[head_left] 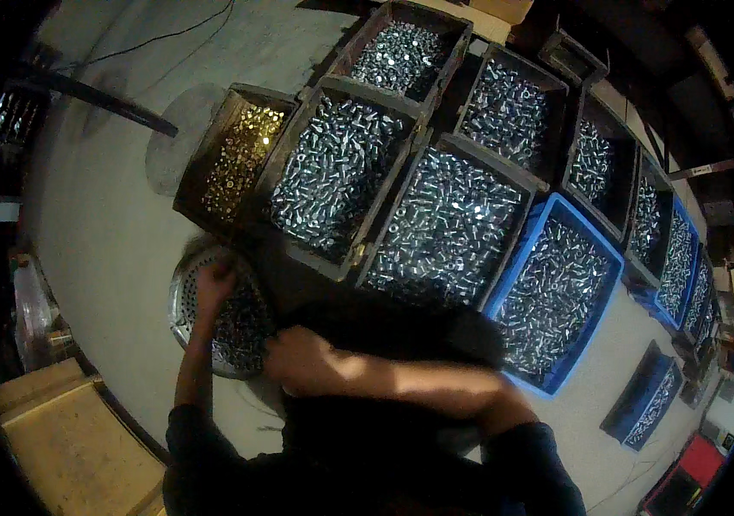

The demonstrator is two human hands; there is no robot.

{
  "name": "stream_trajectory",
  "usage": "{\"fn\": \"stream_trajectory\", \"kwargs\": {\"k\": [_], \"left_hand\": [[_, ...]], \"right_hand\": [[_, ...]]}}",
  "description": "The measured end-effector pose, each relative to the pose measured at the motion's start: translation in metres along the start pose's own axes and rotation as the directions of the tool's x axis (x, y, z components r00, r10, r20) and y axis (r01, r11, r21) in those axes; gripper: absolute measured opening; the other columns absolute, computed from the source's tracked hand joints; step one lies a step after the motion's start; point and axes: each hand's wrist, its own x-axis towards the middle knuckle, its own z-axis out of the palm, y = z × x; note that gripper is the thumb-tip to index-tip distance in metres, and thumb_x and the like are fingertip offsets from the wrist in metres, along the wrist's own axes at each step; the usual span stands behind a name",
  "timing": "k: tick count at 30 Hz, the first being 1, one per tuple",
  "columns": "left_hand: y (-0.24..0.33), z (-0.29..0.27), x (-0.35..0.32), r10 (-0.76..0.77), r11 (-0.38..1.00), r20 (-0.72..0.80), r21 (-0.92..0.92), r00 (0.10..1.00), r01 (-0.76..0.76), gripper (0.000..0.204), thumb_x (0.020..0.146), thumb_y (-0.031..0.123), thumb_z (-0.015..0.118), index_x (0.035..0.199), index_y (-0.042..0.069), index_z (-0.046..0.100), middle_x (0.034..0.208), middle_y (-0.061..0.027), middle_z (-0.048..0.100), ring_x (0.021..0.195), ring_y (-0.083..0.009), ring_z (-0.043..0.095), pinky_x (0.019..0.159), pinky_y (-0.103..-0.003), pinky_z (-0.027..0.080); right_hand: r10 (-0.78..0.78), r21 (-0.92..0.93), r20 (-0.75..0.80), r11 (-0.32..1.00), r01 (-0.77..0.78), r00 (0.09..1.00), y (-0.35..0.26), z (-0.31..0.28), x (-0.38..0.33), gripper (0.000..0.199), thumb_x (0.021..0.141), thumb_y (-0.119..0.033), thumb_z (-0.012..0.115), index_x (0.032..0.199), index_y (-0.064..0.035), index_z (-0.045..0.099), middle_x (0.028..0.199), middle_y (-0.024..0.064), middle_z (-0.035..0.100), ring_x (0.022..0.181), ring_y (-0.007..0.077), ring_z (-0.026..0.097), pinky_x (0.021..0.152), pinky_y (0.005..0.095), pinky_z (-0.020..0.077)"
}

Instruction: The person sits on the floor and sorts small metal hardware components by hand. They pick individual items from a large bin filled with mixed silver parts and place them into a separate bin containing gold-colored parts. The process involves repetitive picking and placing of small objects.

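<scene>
A round metal colander (182, 303) with a perforated wall holds a heap of small dark metal fasteners (242, 331). Over its far left part is my left hand (214, 284), its fingers curled together. Whatever they may hold is too small and dim to make out. My right hand (296, 359) reaches across from the right and lies at the colander's right edge, fingers bent inward. Its fingertips are in shadow, so I cannot tell whether they touch the rim or the fasteners.
Beyond the colander stands a bin of brass-coloured nuts (242, 159). Dark bins of silver bolts (337, 172) and a blue crate of bolts (556, 297) stretch to the right. A yellowish board (83, 451) lies at lower left; a dark bar (113, 103) crosses the upper left.
</scene>
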Motion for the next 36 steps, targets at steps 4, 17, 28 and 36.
{"fn": "stream_trajectory", "kwargs": {"k": [4,17,28,36], "left_hand": [[-0.09,0.0,-0.073,0.085,0.944,0.026,0.317,0.996,-0.089,0.018,0.07,0.018,0.062,0.08,0.003,0.065,0.071,-0.0158,0.062,0.064,-0.0322,0.06,0.059,-0.041,0.047],[0.182,0.078,0.147,0.393,0.893,0.107,0.191,0.913,-0.407,0.034,0.066,0.012,0.06,0.099,0.004,0.056,0.092,-0.0194,0.057,0.087,-0.0357,0.055,0.074,-0.04,0.046],[0.177,0.134,0.165,0.255,0.874,0.161,0.382,0.953,-0.299,0.031,0.061,0.013,0.063,0.09,0.003,0.057,0.087,-0.019,0.059,0.084,-0.0349,0.058,0.074,-0.043,0.047],[0.186,0.092,0.151,0.291,0.954,0.143,0.038,0.946,-0.299,0.039,0.06,0.009,0.063,0.098,0.003,0.057,0.071,-0.0132,0.06,0.067,-0.0267,0.06,0.064,-0.035,0.047]], "right_hand": [[-0.028,0.046,-0.037,0.999,0.029,0.999,-0.003,0.001,0.004,0.008,0.054,-0.016,0.062,0.057,-0.0085,0.061,0.059,0.0099,0.059,0.057,0.0222,0.059,0.047,0.0338,0.0442],[-0.025,0.004,0.152,1.0,0.025,0.988,0.0,-0.004,0.005,0.01,0.06,-0.022,0.059,0.058,-0.0118,0.059,0.063,0.0053,0.056,0.06,0.0195,0.056,0.046,0.0323,0.0402],[0.015,-0.022,-0.059,1.0,-0.016,0.998,0.002,0.004,-0.001,0.006,0.057,-0.018,0.058,0.053,-0.0129,0.057,0.052,0.0058,0.053,0.047,0.0194,0.053,0.041,0.0313,0.0365],[0.024,0.066,0.075,0.997,-0.029,0.997,-0.001,-0.008,0.003,0.005,0.058,-0.013,0.06,0.059,-0.0091,0.063,0.058,0.01,0.059,0.056,0.0243,0.06,0.048,0.0339,0.0456]]}}
